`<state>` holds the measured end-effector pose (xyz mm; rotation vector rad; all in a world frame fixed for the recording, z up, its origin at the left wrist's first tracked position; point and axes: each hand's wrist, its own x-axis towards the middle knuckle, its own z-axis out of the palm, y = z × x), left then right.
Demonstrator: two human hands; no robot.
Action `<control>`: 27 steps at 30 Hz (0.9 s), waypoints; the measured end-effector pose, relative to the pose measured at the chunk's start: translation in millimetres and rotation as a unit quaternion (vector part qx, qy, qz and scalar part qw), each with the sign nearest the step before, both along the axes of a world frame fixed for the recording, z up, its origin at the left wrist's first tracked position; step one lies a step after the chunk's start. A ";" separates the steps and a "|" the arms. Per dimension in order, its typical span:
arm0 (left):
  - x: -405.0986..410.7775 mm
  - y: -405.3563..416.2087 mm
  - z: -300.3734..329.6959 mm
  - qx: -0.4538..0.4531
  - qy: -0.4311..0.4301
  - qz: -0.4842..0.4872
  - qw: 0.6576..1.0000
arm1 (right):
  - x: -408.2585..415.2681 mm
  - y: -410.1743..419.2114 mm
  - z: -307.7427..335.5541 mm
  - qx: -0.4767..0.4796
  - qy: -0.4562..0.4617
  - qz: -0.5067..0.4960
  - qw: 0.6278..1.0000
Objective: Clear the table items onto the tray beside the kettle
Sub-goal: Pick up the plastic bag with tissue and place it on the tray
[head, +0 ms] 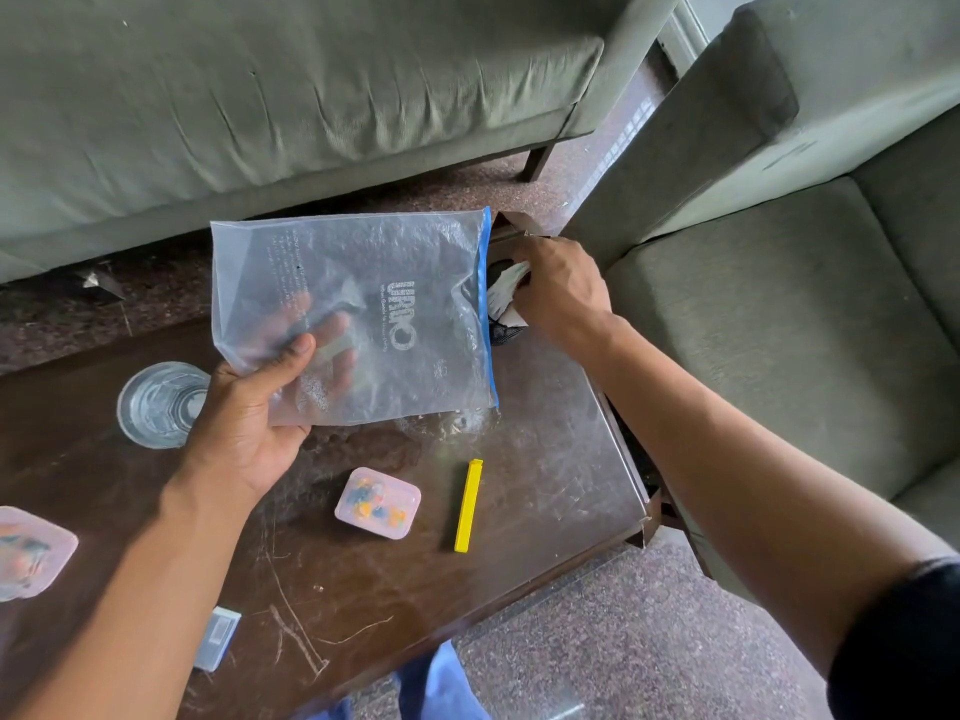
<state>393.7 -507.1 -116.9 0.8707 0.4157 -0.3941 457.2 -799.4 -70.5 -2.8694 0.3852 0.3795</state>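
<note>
A dark, scratched worktop (363, 589) fills the lower view, with grey-green sofas (260, 96) beyond it and to my right. No tray or kettle is in sight, so nothing here has reached the tray yet.

My left hand (244, 423) holds a clear zip bag (363, 314) above the worktop, thumb on top and fingers (322, 350) spread beneath, pinching its near corner. My right hand (556, 293) is at the bag's blue-edged mouth, fingers curled around a black and white bundle of cloth (506, 293). I judge I am feeding the bundle in.

The likely failure: the bag is limp and held by one corner, so the mouth could fold closed and the bundle snag or spill near the worktop's far corner.

A glass of water (163, 405) stands just beside my left wrist; a careless swing could tip it.

Still to clear, I judge: a small lidded box of coloured bits (378, 504), a yellow clip (469, 505) just beside it, another lidded box (31, 553) at the left edge, and a small white box (218, 639) near the front edge.
</note>
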 end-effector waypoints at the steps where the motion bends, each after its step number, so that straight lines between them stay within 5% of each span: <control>1: -0.4 -1.0 1.2 -0.001 0.004 0.000 1.000 | -1.5 -0.5 -0.1 0.004 0.004 0.000 1.000; 6: -2.1 -1.4 6.7 -0.002 0.007 -0.007 1.000 | -12.7 1.8 12.1 0.023 -0.071 -0.018 0.997; 8: -1.9 1.1 9.1 -0.012 -0.005 -0.004 1.000 | -25.6 8.6 25.4 0.132 -0.211 -0.026 0.968; 10: -1.6 5.8 11.5 -0.021 -0.015 -0.004 1.000 | -36.6 24.6 40.9 0.333 -0.255 -0.096 0.902; 13: -2.5 15.0 14.7 -0.030 -0.021 -0.005 0.999 | -42.2 49.9 57.3 0.615 -0.080 -0.148 0.770; 17: -4.0 35.7 20.5 -0.025 -0.030 0.003 0.999 | -45.6 76.1 59.5 0.719 0.097 -0.169 0.667; 23: -14.6 93.8 27.9 0.059 -0.062 0.008 0.996 | -40.8 126.4 47.6 0.634 0.086 -0.103 0.762; 27: -29.7 147.4 33.6 0.107 -0.060 0.051 0.991 | -36.1 166.3 46.3 0.634 0.098 -0.055 0.765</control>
